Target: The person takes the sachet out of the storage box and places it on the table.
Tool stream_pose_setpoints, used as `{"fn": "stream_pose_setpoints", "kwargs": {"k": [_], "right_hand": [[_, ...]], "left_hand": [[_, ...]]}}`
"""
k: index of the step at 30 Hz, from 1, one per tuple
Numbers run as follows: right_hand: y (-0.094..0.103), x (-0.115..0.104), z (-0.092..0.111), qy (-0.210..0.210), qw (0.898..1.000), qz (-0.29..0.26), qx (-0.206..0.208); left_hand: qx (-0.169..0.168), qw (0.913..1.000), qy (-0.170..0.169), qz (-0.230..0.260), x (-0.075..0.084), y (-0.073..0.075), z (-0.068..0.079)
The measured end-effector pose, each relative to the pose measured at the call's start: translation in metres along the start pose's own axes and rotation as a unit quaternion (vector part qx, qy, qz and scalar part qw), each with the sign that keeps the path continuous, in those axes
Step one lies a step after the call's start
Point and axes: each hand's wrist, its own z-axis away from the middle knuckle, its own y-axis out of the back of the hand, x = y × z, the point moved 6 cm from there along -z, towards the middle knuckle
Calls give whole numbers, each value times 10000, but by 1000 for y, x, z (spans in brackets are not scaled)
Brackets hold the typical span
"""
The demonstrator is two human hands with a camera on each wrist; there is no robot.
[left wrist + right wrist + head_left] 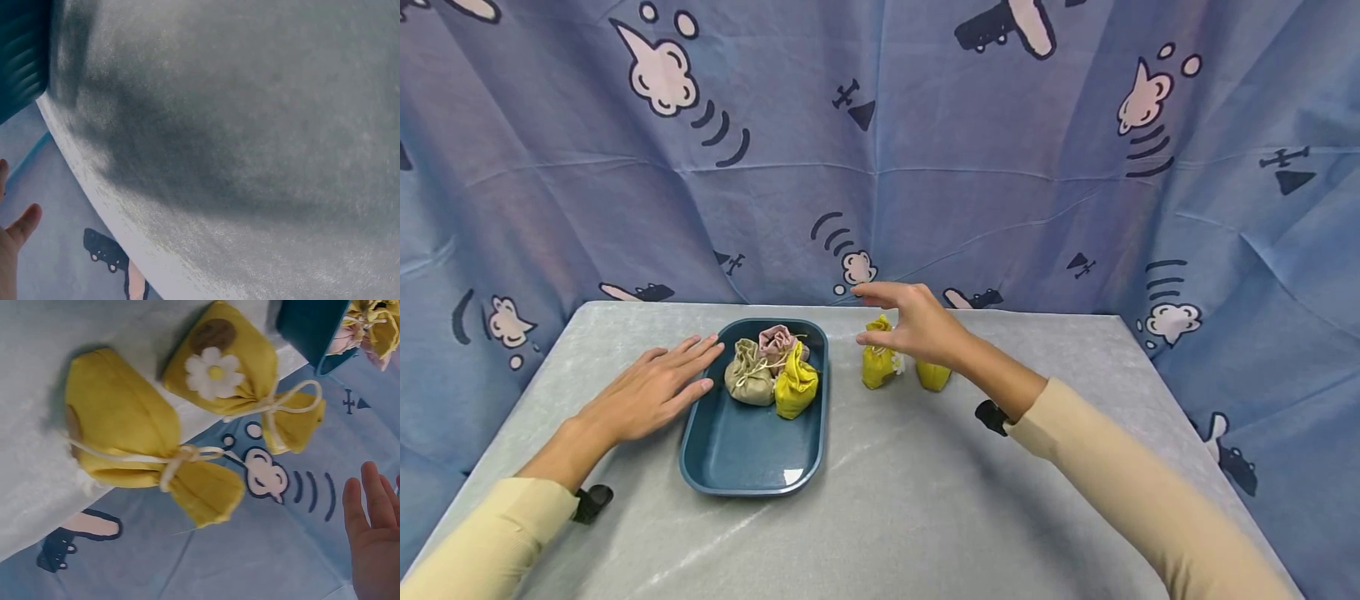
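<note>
My left hand (658, 387), fingers straight, lies at the left rim of a blue tray (752, 467); whether it touches the rim I cannot tell. In the tray's far half sit a beige drawstring pouch (750, 379), a pink pouch (777, 343) and a yellow pouch (796, 383). Over the table right of the tray, my right hand (917, 325) is spread, thumb apart from the fingers, holding nothing. Near it stand a yellow pouch with a white flower (219, 362) and another yellow pouch (122, 419), both tied with cream cord. In the head view the hand partly hides both.
A grey cloth covers the table (910, 517). Behind its far edge hangs a blue curtain (970, 217) printed with planes and clouds. Dark wrist devices (992, 417) show below both sleeves.
</note>
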Motion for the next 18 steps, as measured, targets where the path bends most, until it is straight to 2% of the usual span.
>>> {"fn": "stream_pose_setpoints", "kwargs": {"k": [12, 18], "right_hand": [[-16, -19, -6, 101, 9989, 5, -452], [-30, -20, -9, -29, 9976, -207, -658]], "left_hand": [[-34, 10000, 26, -32, -1, -2, 0], [-20, 10000, 10, -18, -1, -1, 0]]}}
